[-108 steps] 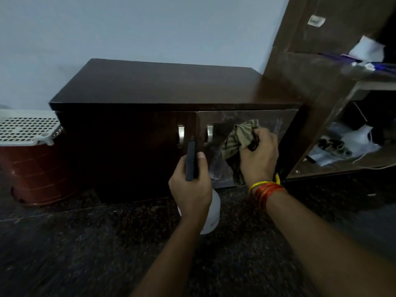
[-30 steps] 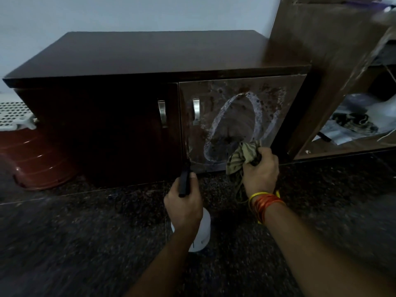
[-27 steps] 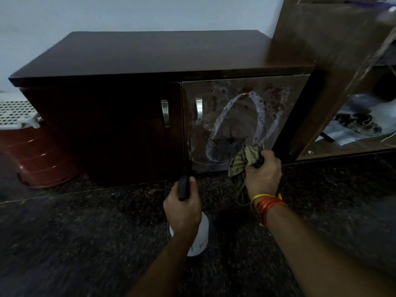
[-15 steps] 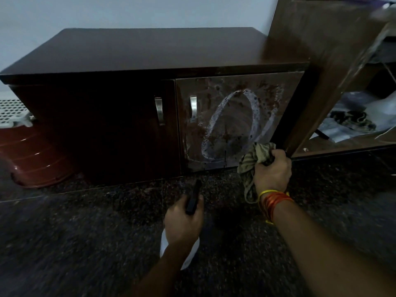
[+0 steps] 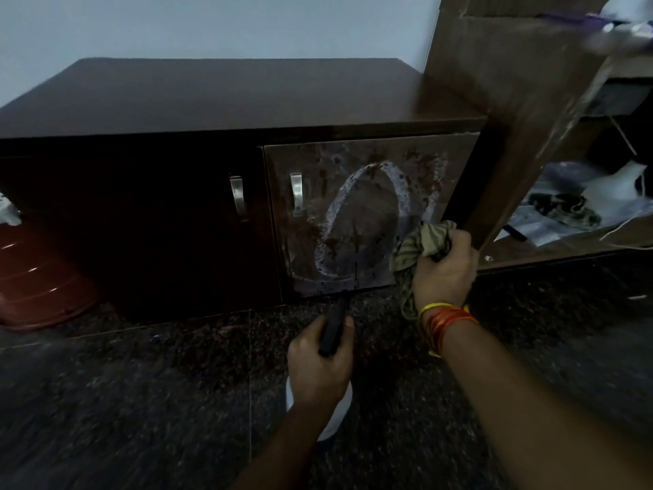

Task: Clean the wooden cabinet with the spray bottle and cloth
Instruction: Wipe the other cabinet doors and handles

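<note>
Dark speckled stone floor point(image 5: 141, 401), glossy; pale plain wall point(image 5: 212, 26) behind. Low dark-brown wooden cabinet point(image 5: 226, 97) against wall, smooth flat top, two doors w/ curved metal handles point(image 5: 237, 198) near the centre seam. Right door point(image 5: 371, 213) wet and streaky, w/ whitish foamy oval ring point(image 5: 360, 221) smeared on it plus drips below. Left door dark, detail hard to read. Red-brown ribbed plastic bin point(image 5: 39, 288) at far left, contents not visible. Taller brown shelf unit point(image 5: 512, 100) at right, open compartment w/ papers, white bits, dark patterned item point(image 5: 565, 210), blurry. Left hand point(image 5: 319, 369) wrapped around black trigger head of spray bottle point(image 5: 332, 328), white bottle body peeking under hand, low over floor, in front of right door. Right hand point(image 5: 443, 267) clutching bunched olive striped cloth point(image 5: 422, 245) at lower right corner of that door; yellow and orange threads point(image 5: 445, 323) on wrist.
</note>
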{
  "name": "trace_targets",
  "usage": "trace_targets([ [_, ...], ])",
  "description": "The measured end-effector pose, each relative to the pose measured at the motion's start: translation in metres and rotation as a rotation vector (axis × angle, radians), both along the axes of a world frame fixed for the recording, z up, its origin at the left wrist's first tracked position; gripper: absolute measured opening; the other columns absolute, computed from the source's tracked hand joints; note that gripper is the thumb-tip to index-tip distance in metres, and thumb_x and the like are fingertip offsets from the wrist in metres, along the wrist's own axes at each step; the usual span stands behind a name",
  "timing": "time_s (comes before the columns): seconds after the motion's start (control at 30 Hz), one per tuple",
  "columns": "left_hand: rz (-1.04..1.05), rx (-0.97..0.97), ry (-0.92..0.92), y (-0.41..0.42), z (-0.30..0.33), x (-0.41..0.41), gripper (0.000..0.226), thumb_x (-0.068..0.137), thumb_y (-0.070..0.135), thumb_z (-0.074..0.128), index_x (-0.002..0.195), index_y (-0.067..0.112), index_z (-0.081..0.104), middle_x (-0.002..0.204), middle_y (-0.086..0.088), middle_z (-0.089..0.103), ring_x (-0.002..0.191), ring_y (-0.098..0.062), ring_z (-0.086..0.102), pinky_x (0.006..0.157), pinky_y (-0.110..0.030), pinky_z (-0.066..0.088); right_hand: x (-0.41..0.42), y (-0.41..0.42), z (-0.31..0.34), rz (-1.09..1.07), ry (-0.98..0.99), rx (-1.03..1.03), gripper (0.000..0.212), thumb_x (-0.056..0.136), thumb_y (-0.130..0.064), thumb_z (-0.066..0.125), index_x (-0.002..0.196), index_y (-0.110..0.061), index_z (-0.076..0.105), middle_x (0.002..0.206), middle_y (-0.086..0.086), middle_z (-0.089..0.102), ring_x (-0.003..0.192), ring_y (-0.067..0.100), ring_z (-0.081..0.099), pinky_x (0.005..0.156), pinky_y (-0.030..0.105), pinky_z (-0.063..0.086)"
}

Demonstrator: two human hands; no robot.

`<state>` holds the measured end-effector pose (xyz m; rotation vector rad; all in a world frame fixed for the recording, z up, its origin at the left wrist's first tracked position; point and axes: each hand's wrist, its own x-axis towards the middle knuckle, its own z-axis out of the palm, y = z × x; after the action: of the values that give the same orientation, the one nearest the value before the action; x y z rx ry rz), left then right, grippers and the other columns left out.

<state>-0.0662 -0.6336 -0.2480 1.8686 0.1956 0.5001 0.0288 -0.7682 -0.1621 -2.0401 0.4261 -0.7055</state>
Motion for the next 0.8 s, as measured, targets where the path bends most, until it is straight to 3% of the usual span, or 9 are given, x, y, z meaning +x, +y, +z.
trace_targets([
  [0.1,0.055,-0.062,-0.025,-0.004,0.019,0.014,0.032,0.087,0.042,0.056,0.072,0.014,0.060,0.054,-0.012,0.046,0.046,-0.030,0.042,0.046,-0.039,0.031,0.021,0.015,0.011,0.037,-0.082,0.025,0.035,0.080,0.005,0.059,0.113,-0.004,0.055,0.120,0.020,0.046,0.097,0.036,0.053,0.080,0.023,0.038],
  [0.17,0.089,-0.074,-0.052,-0.005,0.032,0.023,0.029,0.088,0.041,0.057,0.073,0.017,0.060,0.055,-0.014,0.047,0.048,-0.035,0.044,0.046,-0.045,0.035,0.030,0.026,0.016,0.049,-0.175,0.062,0.034,0.081,0.002,0.061,0.113,-0.005,0.055,0.121,0.018,0.045,0.095,0.030,0.054,0.083,0.026,0.044],
  [0.23,0.125,-0.067,-0.070,-0.006,0.046,0.031,0.021,0.088,0.042,0.057,0.073,0.027,0.060,0.058,-0.015,0.048,0.049,-0.035,0.046,0.046,-0.049,0.038,0.037,0.036,0.022,0.031,-0.246,0.071,0.033,0.084,-0.004,0.062,0.116,-0.005,0.055,0.121,0.017,0.044,0.091,0.016,0.048,0.081,0.016,0.040],
  [0.33,0.180,-0.103,-0.096,-0.009,0.063,0.040,0.015,0.087,0.048,0.058,0.076,0.057,0.061,0.060,-0.017,0.050,0.051,-0.039,0.049,0.047,-0.050,0.039,0.050,0.041,0.028,0.008,-0.306,0.086,0.033,0.085,-0.008,0.063,0.117,-0.003,0.056,0.120,0.021,0.044,0.090,0.005,0.039,0.080,-0.001,0.029],
  [0.43,0.241,-0.116,-0.098,-0.014,0.077,0.050,0.026,0.081,0.043,0.055,0.074,0.068,0.056,0.058,-0.018,0.051,0.054,-0.042,0.051,0.049,-0.051,0.041,0.064,0.041,0.038,0.066,-0.337,0.129,0.032,0.086,-0.009,0.065,0.116,-0.001,0.058,0.119,0.023,0.044,0.095,0.020,0.049,0.086,0.006,0.035],
  [0.57,0.344,-0.084,-0.084,-0.017,0.089,0.060,0.018,0.087,0.053,0.059,0.072,0.063,0.058,0.068,-0.013,0.052,0.052,-0.037,0.052,0.048,-0.053,0.044,0.067,0.046,0.048,0.054,-0.320,0.118,0.034,0.079,0.004,0.066,0.112,0.005,0.060,0.114,0.033,0.047,0.099,0.023,0.044,0.090,-0.008,0.020],
  [0.63,0.367,-0.043,-0.078,-0.013,0.090,0.060,0.014,0.083,0.059,0.055,0.069,0.058,0.057,0.065,-0.013,0.052,0.049,-0.035,0.052,0.046,-0.054,0.044,0.061,0.054,0.053,0.088,-0.316,0.104,0.034,0.081,0.001,0.066,0.114,0.006,0.060,0.115,0.035,0.047,0.102,0.022,0.040,0.092,-0.009,0.016],
  [0.73,0.375,-0.042,-0.110,-0.005,0.093,0.065,0.018,0.080,0.056,0.055,0.068,0.042,0.057,0.062,-0.015,0.053,0.047,-0.031,0.053,0.045,-0.053,0.043,0.055,0.071,0.048,0.192,-0.372,0.014,0.043,0.085,-0.016,0.063,0.123,0.005,0.056,0.126,0.033,0.040,0.114,0.027,0.037,0.101,0.003,0.021],
  [0.8,0.384,-0.029,-0.148,0.002,0.090,0.073,0.020,0.082,0.052,0.055,0.070,0.036,0.056,0.064,-0.014,0.056,0.046,-0.027,0.054,0.044,-0.051,0.044,0.055,0.080,0.036,0.266,-0.427,-0.142,0.047,0.089,-0.025,0.063,0.126,0.002,0.055,0.132,0.027,0.033,0.121,0.033,0.036,0.108,0.018,0.025],
])
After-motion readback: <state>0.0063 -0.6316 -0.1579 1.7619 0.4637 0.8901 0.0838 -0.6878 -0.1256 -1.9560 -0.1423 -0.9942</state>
